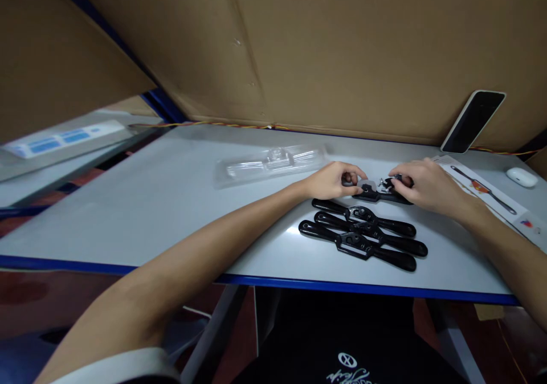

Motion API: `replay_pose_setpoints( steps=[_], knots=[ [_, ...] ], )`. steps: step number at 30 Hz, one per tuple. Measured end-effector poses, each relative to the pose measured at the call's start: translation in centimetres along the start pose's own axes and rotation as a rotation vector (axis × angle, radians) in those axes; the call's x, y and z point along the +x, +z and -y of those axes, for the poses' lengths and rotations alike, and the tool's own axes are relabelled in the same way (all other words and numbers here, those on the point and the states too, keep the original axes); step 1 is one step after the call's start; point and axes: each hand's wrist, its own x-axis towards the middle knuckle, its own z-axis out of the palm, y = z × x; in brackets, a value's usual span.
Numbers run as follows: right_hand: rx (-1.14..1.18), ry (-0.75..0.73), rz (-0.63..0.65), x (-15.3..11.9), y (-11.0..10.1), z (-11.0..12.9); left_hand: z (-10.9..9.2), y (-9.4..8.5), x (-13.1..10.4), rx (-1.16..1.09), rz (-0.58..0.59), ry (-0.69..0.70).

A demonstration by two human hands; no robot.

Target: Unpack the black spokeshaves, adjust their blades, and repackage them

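Observation:
Several black two-handled tools lie on the grey table. Three rest side by side near the front, the lowest nearest the edge, with a middle one and an upper one behind it. Behind these is another black tool body, between my hands. My left hand pinches a flat grey metal plate at that tool's left part. My right hand has its thumb and fingers closed around a small dark piece, beside small silvery screws.
A clear plastic package lies behind my left hand. A phone leans against the cardboard wall at the right. Beneath it are a printed sheet and a white case. The table has a blue front edge.

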Motion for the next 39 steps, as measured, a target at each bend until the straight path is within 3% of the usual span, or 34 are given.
replay_pose_setpoints(
  steps=[10,18,30,39],
  knots=[
    [0.095,-0.075,0.204,-0.4,-0.5,-1.3,0.0,0.0,-0.1,0.001,0.010,-0.005],
    [0.090,-0.136,0.165,-0.4,0.2,-2.1,-0.1,0.0,0.0,0.016,0.012,-0.006],
    [0.151,-0.117,0.232,-0.2,0.9,-2.0,-0.1,0.0,0.0,0.007,0.021,0.012],
    [0.207,0.017,0.274,-0.1,1.0,-1.6,-0.4,-0.1,-0.2,0.017,0.025,0.013]
  ],
)
